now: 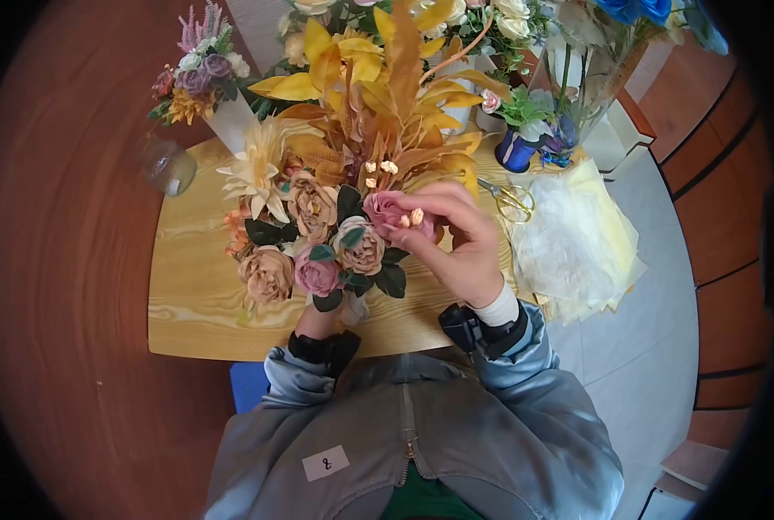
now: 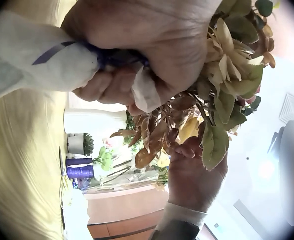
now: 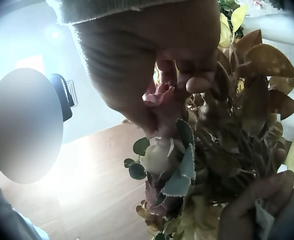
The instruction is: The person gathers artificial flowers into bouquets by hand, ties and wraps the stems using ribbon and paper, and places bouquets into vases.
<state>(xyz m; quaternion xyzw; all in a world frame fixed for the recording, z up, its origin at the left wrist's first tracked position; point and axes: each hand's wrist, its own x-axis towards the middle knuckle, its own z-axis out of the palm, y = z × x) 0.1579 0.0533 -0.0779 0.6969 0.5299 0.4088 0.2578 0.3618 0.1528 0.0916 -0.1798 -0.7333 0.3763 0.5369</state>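
Observation:
A bouquet of artificial flowers point(image 1: 313, 208), with beige, cream and mauve blooms and tall golden-brown leaves, is held upright above the table. My left hand point(image 2: 157, 35) grips its stems, which are wrapped in white paper point(image 2: 62, 65) with a purple ribbon point(image 2: 52, 52) around it. In the head view that hand is mostly hidden beneath the blooms. At the bouquet's right side, my right hand point(image 1: 465, 243) pinches a pink rose point(image 1: 385, 208) between thumb and fingers. Small cream buds point(image 1: 413, 217) show by its fingertips. A pale pink rose point(image 1: 361, 247) sits just below.
Gold-handled scissors point(image 1: 517, 204) lie by a stack of white and yellow wrapping sheets point(image 1: 573, 238) at the table's right. Blue-purple ribbon spools point(image 1: 515, 152) and a glass vase point(image 1: 590, 95) stand behind. A glass jar point(image 1: 168, 166) and a white-potted flower arrangement point(image 1: 231, 121) are at the left.

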